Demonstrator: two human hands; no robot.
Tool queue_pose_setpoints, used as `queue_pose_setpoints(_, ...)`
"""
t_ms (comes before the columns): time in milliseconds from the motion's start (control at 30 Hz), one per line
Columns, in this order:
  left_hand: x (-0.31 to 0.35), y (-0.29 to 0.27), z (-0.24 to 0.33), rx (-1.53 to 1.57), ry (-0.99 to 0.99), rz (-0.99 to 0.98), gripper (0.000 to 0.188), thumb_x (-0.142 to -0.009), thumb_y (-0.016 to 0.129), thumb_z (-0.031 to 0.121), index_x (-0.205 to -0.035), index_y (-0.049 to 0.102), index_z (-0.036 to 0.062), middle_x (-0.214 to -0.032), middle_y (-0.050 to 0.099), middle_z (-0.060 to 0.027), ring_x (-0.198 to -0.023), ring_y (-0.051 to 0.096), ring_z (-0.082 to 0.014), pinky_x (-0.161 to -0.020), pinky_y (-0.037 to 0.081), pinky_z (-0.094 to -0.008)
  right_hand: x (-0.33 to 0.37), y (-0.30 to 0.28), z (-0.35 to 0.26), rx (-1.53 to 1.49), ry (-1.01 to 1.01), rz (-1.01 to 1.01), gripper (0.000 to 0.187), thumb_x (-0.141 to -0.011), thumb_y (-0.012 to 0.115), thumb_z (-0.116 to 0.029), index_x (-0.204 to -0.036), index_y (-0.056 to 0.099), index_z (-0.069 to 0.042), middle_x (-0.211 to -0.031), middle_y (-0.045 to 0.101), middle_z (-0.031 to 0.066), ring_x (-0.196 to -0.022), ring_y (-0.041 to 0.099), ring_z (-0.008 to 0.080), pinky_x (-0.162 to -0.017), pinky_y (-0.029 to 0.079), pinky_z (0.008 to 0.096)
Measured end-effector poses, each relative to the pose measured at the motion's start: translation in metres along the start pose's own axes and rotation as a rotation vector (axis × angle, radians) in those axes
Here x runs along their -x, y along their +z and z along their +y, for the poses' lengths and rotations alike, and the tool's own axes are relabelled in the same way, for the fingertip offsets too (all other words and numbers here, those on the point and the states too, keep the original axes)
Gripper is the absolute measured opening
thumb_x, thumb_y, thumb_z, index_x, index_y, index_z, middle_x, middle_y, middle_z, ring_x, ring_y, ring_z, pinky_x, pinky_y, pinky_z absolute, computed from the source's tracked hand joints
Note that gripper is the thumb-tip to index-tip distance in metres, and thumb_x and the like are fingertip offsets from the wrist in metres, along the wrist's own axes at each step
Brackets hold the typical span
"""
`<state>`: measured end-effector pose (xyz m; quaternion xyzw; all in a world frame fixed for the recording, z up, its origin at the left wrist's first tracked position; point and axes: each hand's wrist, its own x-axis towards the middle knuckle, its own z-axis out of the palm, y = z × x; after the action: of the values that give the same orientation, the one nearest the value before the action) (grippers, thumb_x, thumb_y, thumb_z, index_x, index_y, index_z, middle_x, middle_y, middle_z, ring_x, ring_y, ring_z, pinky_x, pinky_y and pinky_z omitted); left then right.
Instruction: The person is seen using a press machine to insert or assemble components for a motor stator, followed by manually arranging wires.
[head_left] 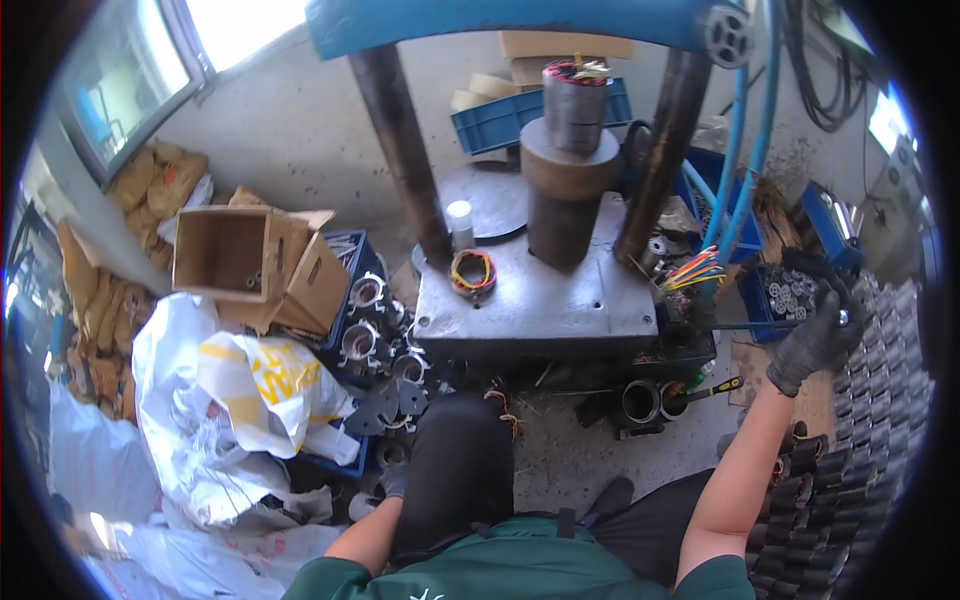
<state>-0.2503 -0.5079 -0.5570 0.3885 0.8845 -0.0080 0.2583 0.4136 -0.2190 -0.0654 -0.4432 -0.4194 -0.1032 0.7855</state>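
Note:
My right hand (pixel 812 345), in a dark glove, is stretched out to the far right beside the rows of metal parts. Its fingers are curled, and a small shiny metal piece (pixel 843 318) shows at them; its kind is unclear. Low beside my left knee is my gloved left hand (pixel 396 481), close to metal housings (pixel 392 455); its fingers are mostly hidden. Ahead, a motor stator (pixel 575 112) with coloured wires on top stands upright on a thick steel cylinder (pixel 568 180) in the press. A ring of coloured wires (pixel 472 272) sits on the press bed (pixel 535 310).
Blue press columns' crossbeam (pixel 500 25) spans overhead. Left are cardboard boxes (pixel 222 255), white sacks (pixel 180 370) and several ring-shaped housings (pixel 360 342). Right are a blue bin of small round metal parts (pixel 757 310) and stacked dark metal parts (pixel 880 400). A yellow-black handled tool (pixel 722 387) lies below the press.

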Motion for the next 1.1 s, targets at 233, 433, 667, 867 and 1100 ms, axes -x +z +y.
queue_pose_setpoints(233,0.036,-0.176,0.060,0.847,0.331,0.064,0.080,-0.075,0.091,0.031,-0.143,0.056,0.0107,-0.147,0.058,-0.0167,-0.128,0.063,-0.0325,-0.103,0.057,-0.0465,0.014,0.004,-0.011,-0.192,0.065,0.123,0.029,-0.102,0.066,-0.006,-0.127,0.058,0.007,-0.116,0.066,0.0150,-0.098,0.070,0.0230,-0.093,0.064,0.0350)
queue_pose_setpoints(433,0.059,-0.345,0.163,1.508,0.893,0.202,0.087,-0.079,0.089,0.027,-0.154,0.048,0.0141,-0.148,0.060,-0.0124,-0.137,0.059,-0.0334,-0.116,0.050,-0.0491,0.023,0.010,-0.015,-0.227,0.005,0.170,0.030,-0.103,0.065,-0.007,-0.129,0.059,0.005,-0.120,0.065,0.0139,-0.105,0.069,0.0236,-0.099,0.062,0.0368)
queue_pose_setpoints(667,0.057,-0.380,0.322,2.027,0.872,-0.556,0.081,-0.095,0.080,0.043,-0.159,0.044,0.0103,-0.152,0.058,-0.0143,-0.143,0.055,-0.0357,-0.124,0.043,-0.0556,0.027,0.007,-0.012,-0.249,0.045,0.161,0.030,-0.107,0.064,-0.008,-0.133,0.055,0.002,-0.125,0.063,0.0150,-0.112,0.065,0.0219,-0.102,0.059,0.0376)
queue_pose_setpoints(867,0.100,-0.429,0.459,1.996,1.239,-0.487,0.065,-0.099,0.075,0.034,-0.153,0.048,0.0101,-0.143,0.060,-0.0138,-0.138,0.059,-0.0382,-0.118,0.047,-0.0601,0.031,0.010,-0.014,-0.229,0.080,0.174,0.034,-0.107,0.061,-0.006,-0.139,0.052,0.002,-0.126,0.064,0.0153,-0.110,0.065,0.0216,-0.104,0.056,0.0390)
queue_pose_setpoints(1100,0.048,-0.535,0.585,1.379,1.169,0.542,0.078,-0.088,0.090,0.020,-0.150,0.047,0.0007,-0.141,0.063,-0.0160,-0.133,0.062,-0.0275,-0.110,0.050,-0.0403,0.032,0.011,-0.020,-0.268,0.139,0.178,0.033,-0.107,0.059,-0.006,-0.137,0.053,0.003,-0.125,0.063,0.0149,-0.109,0.065,0.0223,-0.104,0.056,0.0391)
